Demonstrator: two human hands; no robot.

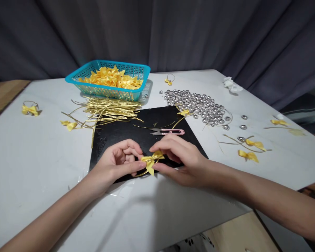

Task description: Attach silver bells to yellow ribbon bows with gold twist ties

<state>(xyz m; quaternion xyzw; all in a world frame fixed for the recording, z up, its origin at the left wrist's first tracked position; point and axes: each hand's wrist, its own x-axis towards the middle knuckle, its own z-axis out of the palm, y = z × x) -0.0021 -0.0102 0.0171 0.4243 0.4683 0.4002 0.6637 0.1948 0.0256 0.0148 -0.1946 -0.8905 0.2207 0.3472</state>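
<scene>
A yellow ribbon bow [150, 168] with a gold cord looped below it is held over the front part of the black mat [115, 136]. My left hand [118, 159] pinches the bow's left side between thumb and fingers. On the other side, my right hand [180, 157] is closed around the bow's right loop, thumb below and index finger above. Some of the cord is hidden behind the fingers. Pink-handled thread snips [173, 132] lie on the mat just beyond my right hand, blades pointing left.
A blue basket [107, 91] full of yellow bows stands at the back left. Before it lies a bundle of gold cords [112, 110]. Silver beads [196, 105] are heaped right of the mat. Loose bows [248, 155] and crumpled tissue [231, 84] lie on the white table [42, 147].
</scene>
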